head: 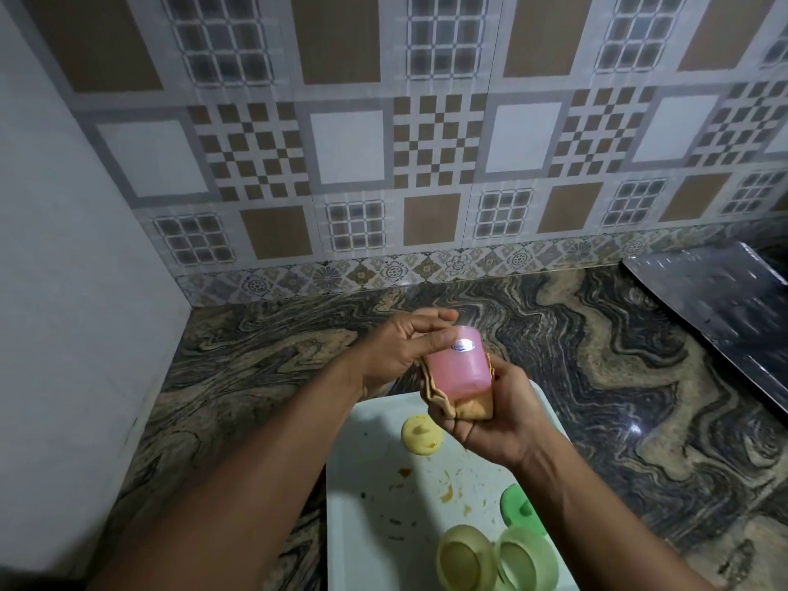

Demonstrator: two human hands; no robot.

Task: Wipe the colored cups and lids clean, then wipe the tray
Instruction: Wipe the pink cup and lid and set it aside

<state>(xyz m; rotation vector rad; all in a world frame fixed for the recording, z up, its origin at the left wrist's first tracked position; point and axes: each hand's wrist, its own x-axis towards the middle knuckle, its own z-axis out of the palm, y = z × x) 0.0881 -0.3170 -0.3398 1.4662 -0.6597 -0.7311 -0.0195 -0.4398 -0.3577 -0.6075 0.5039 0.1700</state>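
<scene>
- Standing nearly upright in view, the pink cup [454, 368] runs its long axis from a near, lower end to a stickered far end, above the far edge of the white tray [362, 462].
- Its lower end is hidden in a tan cloth [443, 403]; I cannot tell which end is the mouth.
- The right hand [494, 420] grips the cloth around the cup; the left hand [396, 351] pinches the upper end.
- On the smeared tray lie a yellow lid [422, 435], a green lid [518, 505] partly behind the right forearm, and a yellow cup [464, 560] and green cup [522, 560] on their sides, cut off below.
- The tray rests on the marbled counter [256, 356].
</scene>
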